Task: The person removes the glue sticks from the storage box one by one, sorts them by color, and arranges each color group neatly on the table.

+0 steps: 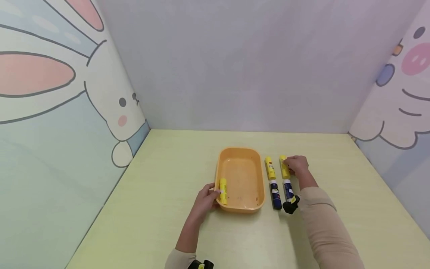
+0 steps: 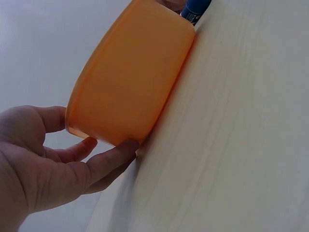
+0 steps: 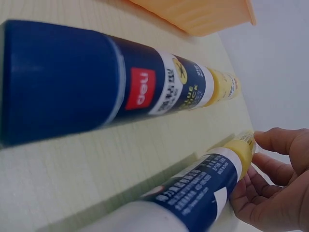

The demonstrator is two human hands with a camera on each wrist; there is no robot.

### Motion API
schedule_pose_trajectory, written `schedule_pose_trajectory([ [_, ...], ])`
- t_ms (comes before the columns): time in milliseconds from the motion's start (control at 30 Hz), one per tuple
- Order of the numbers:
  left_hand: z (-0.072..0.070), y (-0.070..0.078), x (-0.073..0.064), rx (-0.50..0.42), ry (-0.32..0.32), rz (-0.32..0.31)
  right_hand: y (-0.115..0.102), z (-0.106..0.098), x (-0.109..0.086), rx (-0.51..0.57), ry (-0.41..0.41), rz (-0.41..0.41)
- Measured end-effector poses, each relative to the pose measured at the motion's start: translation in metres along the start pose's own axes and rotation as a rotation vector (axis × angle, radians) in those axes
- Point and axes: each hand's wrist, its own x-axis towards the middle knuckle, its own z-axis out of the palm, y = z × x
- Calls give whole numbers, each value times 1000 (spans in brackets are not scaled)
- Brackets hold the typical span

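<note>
My left hand grips the near left side of an orange plastic basin, its thumb at the rim and fingers against the outer wall. A yellow glue stick lies inside along the basin's left wall, close by that thumb. To the right of the basin, my right hand pinches another yellow glue stick between thumb and fingers. That stick lies end to end with a blue glue stick. Beside this pair, a yellow glue stick and a blue one form a parallel row.
The pale wooden table meets a plain grey back wall. Cartoon-printed panels rise at both sides. A black wrist camera on my right arm overlaps the end of the right blue stick in the head view.
</note>
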Motion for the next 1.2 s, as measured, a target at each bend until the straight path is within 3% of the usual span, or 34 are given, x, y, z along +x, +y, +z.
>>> schedule_pose_trajectory([
  [533,1,-2,3,8,-2,9,-3,-9,-8,-58,24,-71],
  [1200,-1,-4,3,-3,-16,4,-12,-9,-33,90,-57,-177],
])
